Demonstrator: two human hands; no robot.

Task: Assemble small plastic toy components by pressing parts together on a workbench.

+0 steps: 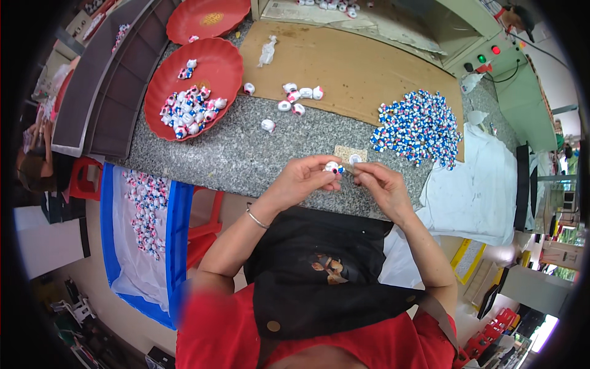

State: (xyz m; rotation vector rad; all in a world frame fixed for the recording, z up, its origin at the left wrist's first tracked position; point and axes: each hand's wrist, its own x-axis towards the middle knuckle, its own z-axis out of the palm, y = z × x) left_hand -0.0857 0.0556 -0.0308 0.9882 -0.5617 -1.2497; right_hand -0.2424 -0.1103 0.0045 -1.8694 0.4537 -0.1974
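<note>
Two hands meet over the near edge of the speckled grey worktop (246,154) in the head view. The left hand (301,181) pinches a small white, blue and pink wrapped piece (334,167) between thumb and fingertips, closed on it. The right hand (380,187) is drawn narrow, its fingertips nipping the end of the same piece from the other side. Just beyond the hands, a small tan pad (345,155) lies on the worktop with a white round disc (355,158) on it. To the right sits a heap of blue and white wrapped pieces (419,128), partly on a brown board (350,67). To the left, a red scalloped dish (209,74) holds more pink and white pieces, with a few loose ones (299,97) scattered between. Below the worktop's left end, a blue crate (175,246) lined with clear plastic holds further pieces. A bangle (257,219) circles the left wrist.
</note>
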